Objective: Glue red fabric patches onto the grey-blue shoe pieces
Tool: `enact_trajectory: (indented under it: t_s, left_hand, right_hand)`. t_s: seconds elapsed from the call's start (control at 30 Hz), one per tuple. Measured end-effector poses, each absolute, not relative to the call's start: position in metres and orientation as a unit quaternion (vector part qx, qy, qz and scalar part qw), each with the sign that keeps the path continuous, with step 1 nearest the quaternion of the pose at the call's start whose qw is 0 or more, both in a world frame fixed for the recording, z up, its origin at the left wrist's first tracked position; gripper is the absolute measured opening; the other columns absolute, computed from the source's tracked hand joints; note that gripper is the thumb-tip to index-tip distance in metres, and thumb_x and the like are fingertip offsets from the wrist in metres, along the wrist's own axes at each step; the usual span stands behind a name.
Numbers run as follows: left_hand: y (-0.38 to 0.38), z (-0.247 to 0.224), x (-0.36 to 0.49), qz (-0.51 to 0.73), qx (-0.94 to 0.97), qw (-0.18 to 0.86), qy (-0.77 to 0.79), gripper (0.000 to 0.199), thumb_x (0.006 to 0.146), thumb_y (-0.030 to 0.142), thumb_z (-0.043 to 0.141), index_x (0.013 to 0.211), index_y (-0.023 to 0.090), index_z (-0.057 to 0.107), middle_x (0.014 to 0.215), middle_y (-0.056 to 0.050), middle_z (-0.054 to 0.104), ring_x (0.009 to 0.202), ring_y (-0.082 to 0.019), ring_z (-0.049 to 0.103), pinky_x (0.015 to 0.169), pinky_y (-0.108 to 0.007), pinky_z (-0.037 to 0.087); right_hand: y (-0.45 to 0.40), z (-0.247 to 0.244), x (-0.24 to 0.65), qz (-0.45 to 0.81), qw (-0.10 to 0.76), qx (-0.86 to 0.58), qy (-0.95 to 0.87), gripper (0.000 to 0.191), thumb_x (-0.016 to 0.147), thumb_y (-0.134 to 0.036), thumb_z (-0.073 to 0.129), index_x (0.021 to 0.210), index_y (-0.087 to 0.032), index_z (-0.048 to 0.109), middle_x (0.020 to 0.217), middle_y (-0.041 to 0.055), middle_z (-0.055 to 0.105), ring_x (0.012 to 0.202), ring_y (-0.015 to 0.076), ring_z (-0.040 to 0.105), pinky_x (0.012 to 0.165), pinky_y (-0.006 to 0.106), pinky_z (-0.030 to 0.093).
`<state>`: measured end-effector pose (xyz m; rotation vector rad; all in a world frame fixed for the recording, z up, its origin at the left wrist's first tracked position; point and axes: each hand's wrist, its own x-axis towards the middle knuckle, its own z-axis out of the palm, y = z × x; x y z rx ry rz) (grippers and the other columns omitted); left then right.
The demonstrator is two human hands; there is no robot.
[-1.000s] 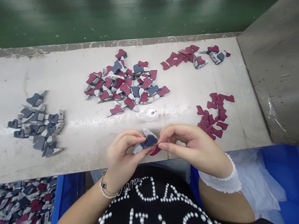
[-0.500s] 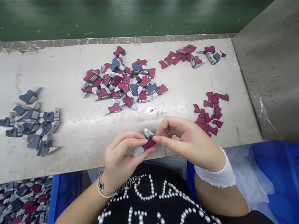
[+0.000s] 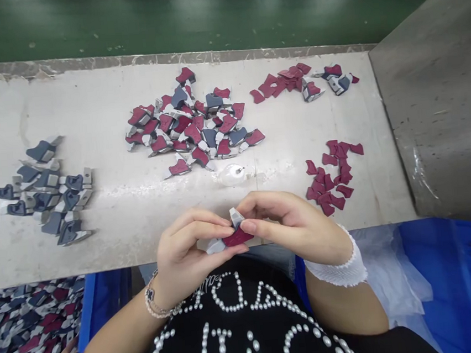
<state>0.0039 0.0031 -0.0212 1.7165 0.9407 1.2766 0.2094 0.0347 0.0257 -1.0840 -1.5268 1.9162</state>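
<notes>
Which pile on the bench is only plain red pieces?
The small pile of red cutouts just beyond the right hand: every other pile includes grey or navy pieces.

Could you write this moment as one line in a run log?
left hand: holds maroon-and-grey piece | right hand: pinches same piece | nearby: loose maroon cutouts, mixed pile

Workshop: shoe-upper pieces (image 3: 193,128) piled on long workbench (image 3: 99,109)
</notes>
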Motion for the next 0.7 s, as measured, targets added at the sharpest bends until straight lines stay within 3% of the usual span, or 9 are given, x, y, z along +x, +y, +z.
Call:
enact_trajectory:
  t_s: [0.27,0.53,0.7]
  left_hand:
    - [-0.002,-0.021,0.005,0.493,0.683,0.372,0.391,0.035,0.067,0.005,0.086,0.096,0.016,0.070,0.093,-0.001,0.069,0.083,-0.010,0.068,0.073,-0.020,0.061]
    - [0.000,-0.016,0.004,0.497,0.656,0.417,0.386,0.039,0.063,0.006,0.089,0.095,0.017,0.070,0.093,0.000,0.070,0.083,-0.012,0.068,0.075,-0.023,0.062]
    - [0.000,-0.015,0.002,0.489,0.662,0.428,0.375,0.039,0.062,0.010,0.090,0.095,0.017,0.070,0.092,0.000,0.070,0.080,-0.012,0.068,0.073,-0.023,0.062]
  right_hand:
    - [0.024,0.034,0.196,0.531,0.213,-0.467,-0.674,0.017,0.100,-0.020,0.047,0.087,-0.016,0.057,0.073,-0.0025,0.054,0.067,0.0123,0.049,0.063,0.029,0.039]
    - [0.023,0.041,0.208,0.569,0.214,-0.425,-0.670,0.013,0.104,-0.021,0.047,0.110,-0.020,0.058,0.092,-0.0028,0.064,0.085,0.0114,0.060,0.077,0.024,0.046]
    - [0.023,0.045,0.209,0.555,0.201,-0.426,-0.686,0.012,0.102,-0.019,0.048,0.107,-0.017,0.059,0.083,-0.0039,0.061,0.072,0.0092,0.056,0.067,0.024,0.044]
